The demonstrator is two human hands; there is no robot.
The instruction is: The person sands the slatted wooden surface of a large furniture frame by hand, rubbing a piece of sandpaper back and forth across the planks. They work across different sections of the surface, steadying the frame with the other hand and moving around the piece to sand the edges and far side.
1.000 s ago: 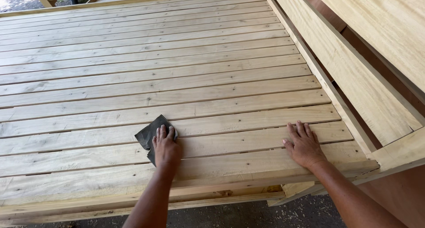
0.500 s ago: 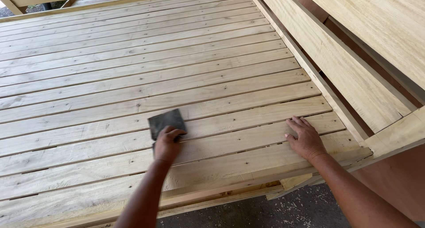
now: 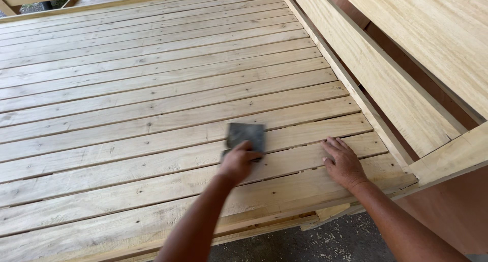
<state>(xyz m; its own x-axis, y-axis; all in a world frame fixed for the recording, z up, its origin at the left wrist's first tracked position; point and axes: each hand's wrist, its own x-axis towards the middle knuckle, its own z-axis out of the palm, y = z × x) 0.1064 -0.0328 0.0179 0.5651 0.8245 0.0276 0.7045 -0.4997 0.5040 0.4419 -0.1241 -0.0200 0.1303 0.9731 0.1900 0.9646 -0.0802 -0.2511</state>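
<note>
My left hand point(image 3: 237, 162) presses a dark grey sheet of sandpaper point(image 3: 246, 135) flat onto a pale wooden slat, fingers on the sheet's near edge. To its right, my right hand point(image 3: 344, 162) rests palm down with fingers spread on a slat near the corner of the slatted wooden platform point(image 3: 127, 89). The two hands lie on neighbouring slats, about a hand's width apart.
A raised wooden side rail point(image 3: 376, 79) runs along the platform's right edge, with wide pale boards point(image 3: 447, 33) beyond it. A reddish-brown panel point(image 3: 447, 211) stands at the lower right. Grey gritty floor point(image 3: 315, 241) shows below the platform's near edge.
My left hand has slid the sandpaper to the right along the slats, closer to my right hand. The right hand has stayed planted near the corner.
</note>
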